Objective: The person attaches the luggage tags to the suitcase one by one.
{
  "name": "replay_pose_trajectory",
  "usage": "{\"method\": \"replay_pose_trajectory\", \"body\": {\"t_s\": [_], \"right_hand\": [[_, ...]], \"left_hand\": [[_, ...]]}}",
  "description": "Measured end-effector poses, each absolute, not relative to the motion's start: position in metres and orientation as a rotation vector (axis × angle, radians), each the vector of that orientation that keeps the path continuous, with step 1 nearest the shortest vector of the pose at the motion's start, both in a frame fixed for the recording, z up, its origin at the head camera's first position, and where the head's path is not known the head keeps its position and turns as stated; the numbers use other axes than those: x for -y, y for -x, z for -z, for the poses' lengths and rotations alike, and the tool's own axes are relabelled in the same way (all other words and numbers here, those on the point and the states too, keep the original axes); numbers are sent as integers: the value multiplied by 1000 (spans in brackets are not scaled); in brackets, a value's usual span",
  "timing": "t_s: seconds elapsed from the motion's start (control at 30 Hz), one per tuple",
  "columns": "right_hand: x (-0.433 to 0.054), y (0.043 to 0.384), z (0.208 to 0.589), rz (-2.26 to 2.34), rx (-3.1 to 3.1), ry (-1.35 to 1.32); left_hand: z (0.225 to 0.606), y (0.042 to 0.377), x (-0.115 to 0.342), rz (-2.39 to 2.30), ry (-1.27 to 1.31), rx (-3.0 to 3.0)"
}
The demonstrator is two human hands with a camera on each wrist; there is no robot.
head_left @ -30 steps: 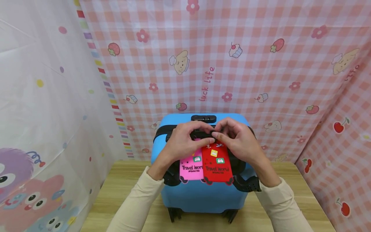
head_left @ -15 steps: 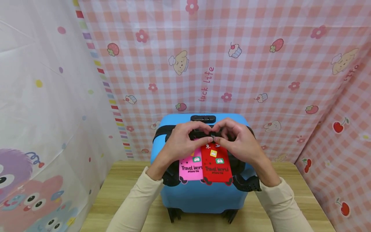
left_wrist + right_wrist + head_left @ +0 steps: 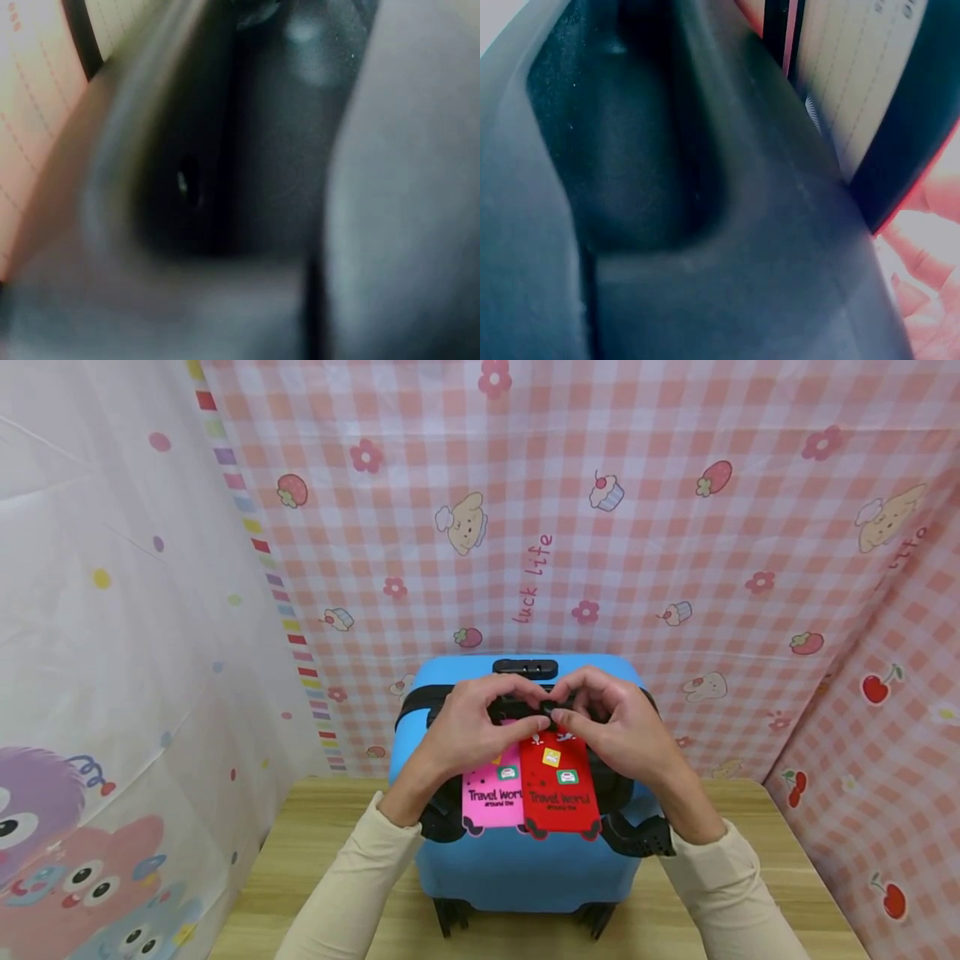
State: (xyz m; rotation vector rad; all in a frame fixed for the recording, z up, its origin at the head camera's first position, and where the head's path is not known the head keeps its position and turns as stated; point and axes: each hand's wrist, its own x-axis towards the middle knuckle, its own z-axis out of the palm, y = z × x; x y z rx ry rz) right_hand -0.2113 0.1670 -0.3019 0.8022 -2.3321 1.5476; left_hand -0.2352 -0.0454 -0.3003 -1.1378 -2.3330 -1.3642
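In the head view a red luggage tag (image 3: 557, 793) partly overlaps a pink luggage tag (image 3: 489, 810). Both hang in front of a blue suitcase (image 3: 525, 881), by its black carry handle. A small black strap piece (image 3: 549, 708) at the top of the red tag is pinched between the fingertips of my left hand (image 3: 467, 727) and right hand (image 3: 626, 727). Which part each hand holds is hard to make out. Blurred black handle plastic (image 3: 202, 315) fills the left wrist view. The right wrist view has the lined back of a tag (image 3: 855, 82) beside the handle.
The suitcase stands on a wood-grain table (image 3: 315, 852), with a black strap (image 3: 423, 700) across it and a combination lock (image 3: 525, 669) at its far side. Behind hangs a pink checked cloth (image 3: 637, 568). A white printed cloth (image 3: 135, 635) hangs at left.
My right thumb has shifted slightly down, and more of the black strap piece shows between the fingertips. The tags and suitcase stay in place.
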Motion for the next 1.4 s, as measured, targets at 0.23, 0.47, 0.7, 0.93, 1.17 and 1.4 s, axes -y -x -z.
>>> {"method": "replay_pose_trajectory", "body": {"t_s": [0.23,0.47,0.7,0.93,1.17,1.4], "right_hand": [[-164,213,301,-1548,2361,-732],[-165,213,302,-1556,2348,-753],[-166,212,302,-1564,2343,-763],[-166,212,302,-1570,2343,-768],[-166,212,302,-1580,2346,-769],[-165,212,302,-1564,2344,-759]], "left_hand": [[301,235,46,1368,1115,2338],[302,235,47,1372,1118,2341],[301,234,46,1379,1104,2356],[301,235,46,1396,1076,2359],[301,234,45,1406,1054,2375],[300,234,45,1397,1029,2389]]}}
